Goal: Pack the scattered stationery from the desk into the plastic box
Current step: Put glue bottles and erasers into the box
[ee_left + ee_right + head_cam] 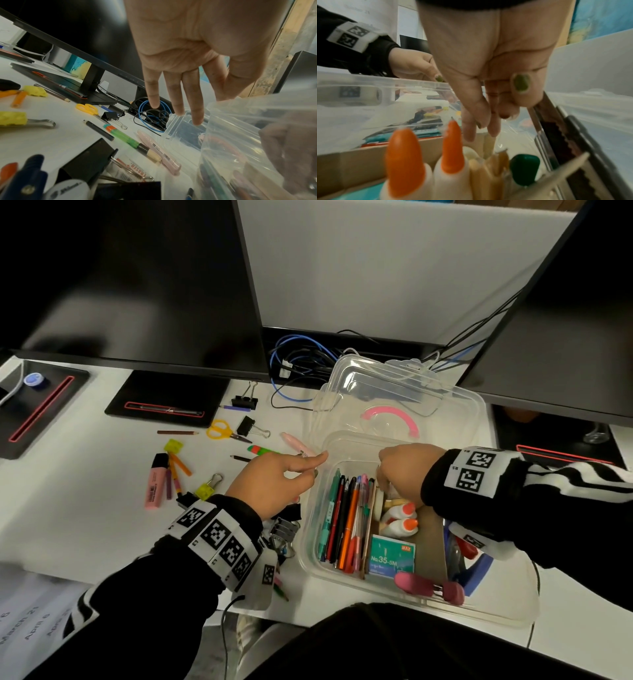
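- The clear plastic box (310, 529) stands on the white desk (85, 529) at the near right, its lid (404, 402) with a pink handle lying just behind it.
- Inside the box, a row of pens (346, 529) lies along the left wall; beside them stand two glue bottles with orange caps (404, 148), a teal staple box (392, 556) and a pink stapler (428, 585) near the front wall.
- Loose stationery is scattered left of the box: yellow scissors (222, 431), black binder clips (245, 402), a pink highlighter (156, 484), a green-and-orange marker (123, 136), a pale pink pen (159, 151), a short dark pencil (98, 129) and yellow clips (12, 119).
- Two dark monitors (137, 285) stand at the back, with a tangle of blue and black cables (294, 364) between them.
- The box's left wall stands between the left hand and the pens.
- The left hand (274, 484) hovers above the desk just beside the box's left rim, fingers (178, 94) straight and slightly spread, holding nothing.
- The right hand (404, 470) reaches down into the box over the glue bottles, fingers (471, 121) pointing down close together; whether they pinch anything I cannot tell.
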`<state>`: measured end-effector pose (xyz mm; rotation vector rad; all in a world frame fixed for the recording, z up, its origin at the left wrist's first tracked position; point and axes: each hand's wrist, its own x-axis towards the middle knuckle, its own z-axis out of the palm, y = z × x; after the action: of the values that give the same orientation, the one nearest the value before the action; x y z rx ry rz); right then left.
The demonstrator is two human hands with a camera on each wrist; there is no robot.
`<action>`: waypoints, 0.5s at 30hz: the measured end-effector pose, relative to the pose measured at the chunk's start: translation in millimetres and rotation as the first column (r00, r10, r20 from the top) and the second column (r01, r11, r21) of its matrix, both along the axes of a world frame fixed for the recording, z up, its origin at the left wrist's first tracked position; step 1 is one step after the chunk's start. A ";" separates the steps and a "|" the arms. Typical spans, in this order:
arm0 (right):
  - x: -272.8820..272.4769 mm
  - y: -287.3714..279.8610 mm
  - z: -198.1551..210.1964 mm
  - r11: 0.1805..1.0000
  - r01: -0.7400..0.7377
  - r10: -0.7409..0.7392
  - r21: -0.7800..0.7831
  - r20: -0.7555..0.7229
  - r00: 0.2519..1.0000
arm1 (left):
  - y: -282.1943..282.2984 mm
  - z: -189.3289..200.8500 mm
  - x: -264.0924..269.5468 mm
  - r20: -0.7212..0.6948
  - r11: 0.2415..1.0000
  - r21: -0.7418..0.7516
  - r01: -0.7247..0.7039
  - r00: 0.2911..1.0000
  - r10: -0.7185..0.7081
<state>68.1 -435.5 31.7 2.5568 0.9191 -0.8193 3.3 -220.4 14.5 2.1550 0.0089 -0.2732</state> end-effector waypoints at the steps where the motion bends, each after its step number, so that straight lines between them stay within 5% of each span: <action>1: 0.0 -0.8 0.1 1.000 0.013 -0.013 0.000 -0.033 0.999 | -0.3 0.4 0.4 0.003 1.000 -0.003 0.002 1.000 -0.002; 15: -10.3 4.3 7.1 0.979 -0.023 0.026 -0.204 0.010 1.000 | 1.1 -4.8 -0.2 0.018 0.999 0.032 0.001 1.000 -0.002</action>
<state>57.8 -431.2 38.8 2.3669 0.8153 -0.8433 3.1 -219.3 9.7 2.1897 0.0014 -0.2562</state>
